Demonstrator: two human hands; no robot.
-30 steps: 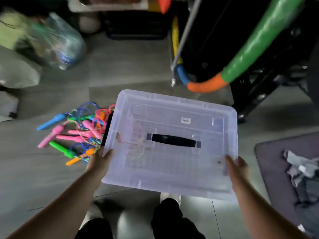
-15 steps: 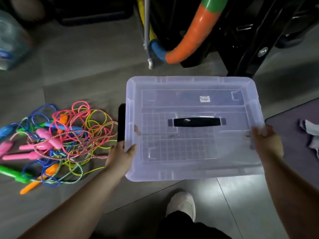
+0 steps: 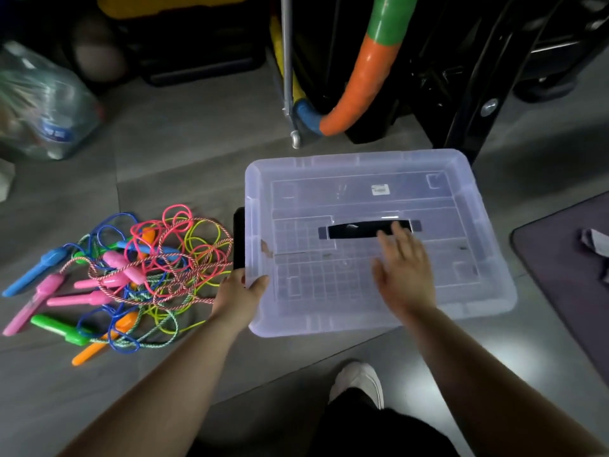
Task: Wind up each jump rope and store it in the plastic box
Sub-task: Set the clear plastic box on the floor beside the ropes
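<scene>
Leaving the right edge of the plastic box [image 3: 362, 179], the right hand [image 3: 403, 272] is now hovering over the lid just below the black handle [image 3: 356, 229]; half a second ago it was holding that edge. The box is now sitting lower and further right in the frame, and the left hand [image 3: 239, 296] is still gripping its left edge.

Head view: the plastic box is resting with its clear lid on, right of centre in the frame, on the grey floor [image 3: 181, 166]. The left hand is holding it near the lower left corner, thumb lying on top of the lid and the hand clamping round the rim, just below a black latch [image 3: 239, 239] on the box's left side. The right hand is keeping its fingers [image 3: 400, 232] straight and spread apart, holding nothing. Its fingertips are overlapping the lower edge of the handle, though I cannot tell whether they are touching the lid. A small white label [image 3: 380, 189] is showing on the lid above the handle.

The jump ropes [image 3: 131, 275] are lying in one tangled pile at the left of the frame, just beside the box and the left hand. Pink, yellow, blue and green cords are looping over one another, with blue, pink, green and orange grips pointing mostly left.

A clear bottle [image 3: 49, 110] is lying at the upper left. A green and orange foam tube [image 3: 365, 77] is bending down at the top centre, next to a metal pole [image 3: 287, 61]. A dark mat [image 3: 566, 275] carrying a grey cloth [image 3: 593, 245] is showing at the right edge, and a white shoe [image 3: 359, 384] is standing at the bottom centre.
</scene>
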